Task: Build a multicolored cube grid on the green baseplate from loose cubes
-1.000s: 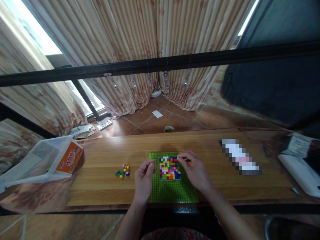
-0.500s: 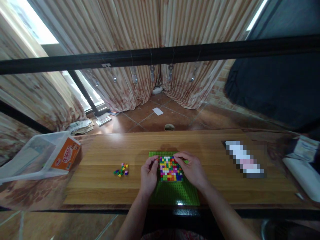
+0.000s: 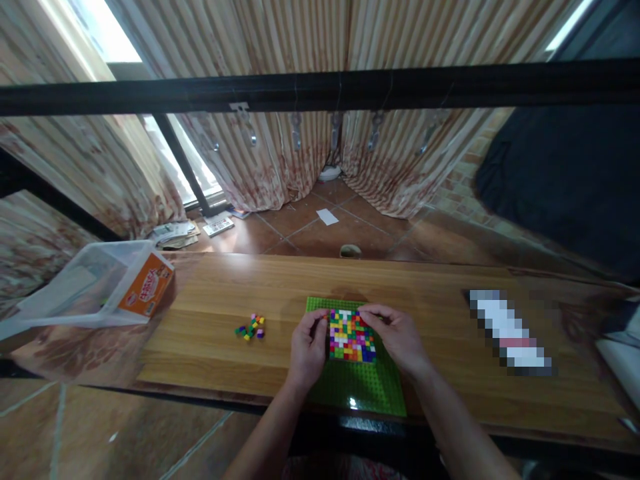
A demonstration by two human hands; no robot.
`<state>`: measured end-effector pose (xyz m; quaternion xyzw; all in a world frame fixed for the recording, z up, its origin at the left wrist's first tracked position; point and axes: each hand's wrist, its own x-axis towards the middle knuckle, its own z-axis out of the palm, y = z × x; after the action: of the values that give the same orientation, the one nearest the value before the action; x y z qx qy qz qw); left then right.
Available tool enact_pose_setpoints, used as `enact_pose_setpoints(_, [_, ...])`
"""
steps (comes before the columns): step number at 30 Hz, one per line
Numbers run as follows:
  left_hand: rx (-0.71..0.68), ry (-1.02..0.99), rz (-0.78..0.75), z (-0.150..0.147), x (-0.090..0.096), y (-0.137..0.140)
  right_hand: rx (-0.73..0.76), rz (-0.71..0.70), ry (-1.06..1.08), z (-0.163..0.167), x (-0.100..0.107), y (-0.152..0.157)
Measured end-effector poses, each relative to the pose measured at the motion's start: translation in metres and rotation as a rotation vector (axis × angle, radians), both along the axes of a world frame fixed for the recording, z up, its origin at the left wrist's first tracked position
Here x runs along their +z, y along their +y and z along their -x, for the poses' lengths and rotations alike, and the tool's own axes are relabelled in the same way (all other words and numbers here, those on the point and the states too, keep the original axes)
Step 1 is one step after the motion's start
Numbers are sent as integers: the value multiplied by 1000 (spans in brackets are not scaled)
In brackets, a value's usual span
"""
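Observation:
A green studded baseplate lies on the wooden table, and a multicoloured block of small toy bricks covers part of its upper half. My left hand is at the block's left side, thumb and forefinger pinched together near its upper left corner. A speck of orange shows at those fingertips, too small to name. On the other side, my right hand reaches in with closed fingertips at the block's upper right corner; what they hold, if anything, is hidden. Several loose bricks lie in a small pile left of the baseplate.
At the table's left end a clear plastic bin with an orange label lies on its side. A pixelated flat object rests on the right of the wooden table. A dark metal bar crosses in front of the curtains.
The whole view has shifted, so the table and things appear farther right. Both hands stay at the brick block's upper corners with fingers still pinched.

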<state>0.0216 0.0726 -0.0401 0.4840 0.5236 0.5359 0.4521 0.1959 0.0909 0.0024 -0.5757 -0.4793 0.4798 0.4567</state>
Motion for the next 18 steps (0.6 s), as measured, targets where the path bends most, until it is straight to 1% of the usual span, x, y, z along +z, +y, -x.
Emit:
enact_pose_setpoints(4, [12,27,-11,0,1,-1,22,-5,-32,-1,1,1])
enact_pose_setpoints(9, [29,67,-13,-2,0,0,19,-52,-49,1,-1,1])
enact_pose_setpoints(14, [39,8,-8,0,1,3,32,-68,-20,0,-8,0])
enact_pose_setpoints(16, [83,-39,3,2,3,3,2,-63,14,-1,-11,-3])
enact_pose_setpoints(18, [125,-83,17,6,8,-1,-75,-87,33,-3,-12,-8])
